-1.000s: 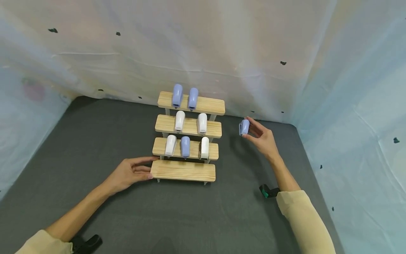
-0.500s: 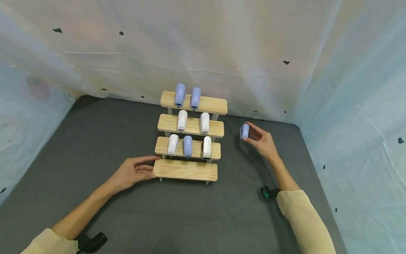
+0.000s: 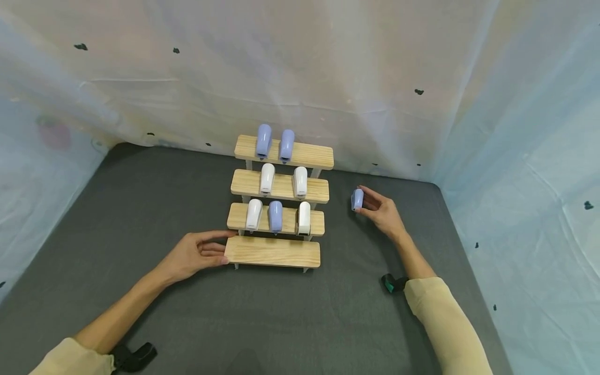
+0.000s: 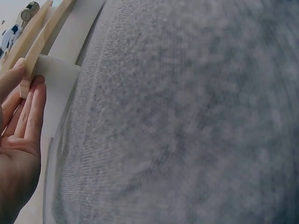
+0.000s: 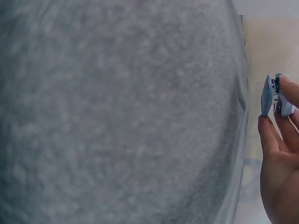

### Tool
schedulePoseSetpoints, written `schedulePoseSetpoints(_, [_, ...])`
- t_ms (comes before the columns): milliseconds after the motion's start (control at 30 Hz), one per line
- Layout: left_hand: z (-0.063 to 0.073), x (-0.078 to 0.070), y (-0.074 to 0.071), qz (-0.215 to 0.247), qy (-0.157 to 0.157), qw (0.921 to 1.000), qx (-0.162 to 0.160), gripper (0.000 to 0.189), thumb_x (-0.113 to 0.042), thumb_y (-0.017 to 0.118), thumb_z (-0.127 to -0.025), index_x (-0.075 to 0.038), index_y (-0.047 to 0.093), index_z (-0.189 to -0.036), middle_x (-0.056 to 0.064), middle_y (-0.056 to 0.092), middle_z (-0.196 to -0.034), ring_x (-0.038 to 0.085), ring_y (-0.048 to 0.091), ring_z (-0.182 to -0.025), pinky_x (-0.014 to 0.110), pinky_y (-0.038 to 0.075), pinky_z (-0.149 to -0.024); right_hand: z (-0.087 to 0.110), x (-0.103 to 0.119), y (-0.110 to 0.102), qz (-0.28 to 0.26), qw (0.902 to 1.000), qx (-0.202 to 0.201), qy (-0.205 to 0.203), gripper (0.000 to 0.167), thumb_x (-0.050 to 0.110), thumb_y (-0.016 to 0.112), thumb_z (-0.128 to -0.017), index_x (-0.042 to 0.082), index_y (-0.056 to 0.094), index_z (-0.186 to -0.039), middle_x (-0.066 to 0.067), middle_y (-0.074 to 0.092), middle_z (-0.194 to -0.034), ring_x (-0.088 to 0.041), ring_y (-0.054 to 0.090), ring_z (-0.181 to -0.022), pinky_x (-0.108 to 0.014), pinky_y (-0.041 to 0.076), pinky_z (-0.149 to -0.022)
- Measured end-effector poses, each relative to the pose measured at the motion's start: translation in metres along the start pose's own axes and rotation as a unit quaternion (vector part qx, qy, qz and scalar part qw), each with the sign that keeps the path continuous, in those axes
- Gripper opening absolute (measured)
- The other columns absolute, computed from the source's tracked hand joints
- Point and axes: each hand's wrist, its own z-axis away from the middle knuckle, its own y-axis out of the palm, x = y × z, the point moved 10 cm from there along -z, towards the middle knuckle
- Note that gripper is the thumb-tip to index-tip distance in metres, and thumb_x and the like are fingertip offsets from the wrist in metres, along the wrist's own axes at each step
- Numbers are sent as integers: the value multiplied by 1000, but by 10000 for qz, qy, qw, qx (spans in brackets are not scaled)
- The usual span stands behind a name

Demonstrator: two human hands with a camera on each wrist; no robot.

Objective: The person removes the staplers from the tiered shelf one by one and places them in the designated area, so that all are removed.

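My right hand (image 3: 385, 212) pinches a small blue stapler (image 3: 357, 200) low over the dark cloth, right of a four-tier wooden stand. In the right wrist view the stapler (image 5: 267, 97) shows its metal inner parts between thumb and fingers. At the stand's lower left, my left hand (image 3: 191, 255) grips the end of the bottom shelf (image 3: 273, 252); the left wrist view has the thumb over the board (image 4: 35, 53) and fingers beneath. Several staplers sit on the upper tiers: blue ones (image 3: 264, 140) on top, white ones (image 3: 267, 178) below, and a blue one (image 3: 275, 216) between two white ones.
Dark grey cloth (image 3: 281, 317) covers the table around the stand. A pale hanging sheet (image 3: 375, 62) closes off the back, with bluish sheets (image 3: 539, 219) at the sides. Black wrist devices (image 3: 133, 358) sit at both forearms.
My right hand has lowered the blue stapler towards the cloth, moving nearer to me and slightly left. The left hand keeps its hold on the bottom shelf.
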Motion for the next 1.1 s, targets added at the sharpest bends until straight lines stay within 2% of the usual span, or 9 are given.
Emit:
schedulePoseSetpoints(333, [1, 0, 1, -8, 95, 9999, -66, 61, -6, 77, -87, 6, 51, -141, 27, 66, -117, 20, 71, -100, 32, 61, -76, -8, -38, -5, 122, 9999, -17, 72, 67, -3, 74, -87, 0, 46, -147, -18, 47, -149, -34, 49, -133, -25, 52, -98])
schedulePoseSetpoints(667, [1, 2, 1, 209, -73, 9997, -75, 63, -7, 78, -86, 4, 50, -141, 25, 67, -118, 22, 71, -101, 34, 61, -78, -7, -45, -5, 263, 9995, -27, 197, 67, 0, 75, -88, 1, 45, -148, -15, 48, -149, -32, 50, -132, -21, 50, -98])
schedulePoseSetpoints(933, [2, 1, 1, 151, 58, 9999, -8, 61, -4, 76, -88, 7, 49, -142, 28, 66, -117, 19, 71, -101, 31, 61, -77, -8, -48, -5, 366, 9991, 49, 226, 68, 1, 73, -89, 3, 43, -150, -15, 45, -151, -35, 49, -132, -21, 50, -98])
schedulePoseSetpoints(1100, [2, 2, 2, 214, -45, 9998, -2, 62, -5, 76, -88, 7, 48, -142, 29, 66, -118, 19, 70, -102, 31, 61, -77, -7, -50, -7, 421, 9987, 24, 299, 68, -1, 74, -88, 3, 44, -149, -15, 47, -149, -34, 51, -130, -24, 51, -98])
